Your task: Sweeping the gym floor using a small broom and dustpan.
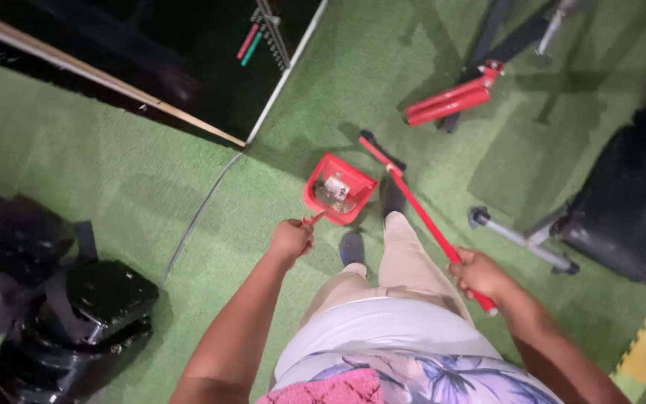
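Head view: left hand (291, 241) gripping red dustpan (338, 191), right hand (478, 274) gripping red broom (420, 213), black bags (76, 314) leftward.

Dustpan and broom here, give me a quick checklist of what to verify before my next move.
1. Left hand gripping the handle of the red dustpan: ok.
2. Right hand closed on the red broom stick: ok.
3. Litter inside the dustpan, none spilling over the rim: ok.
4. Broom head down on the green floor beside the dustpan: ok.
5. Floor behind you: cannot tell.
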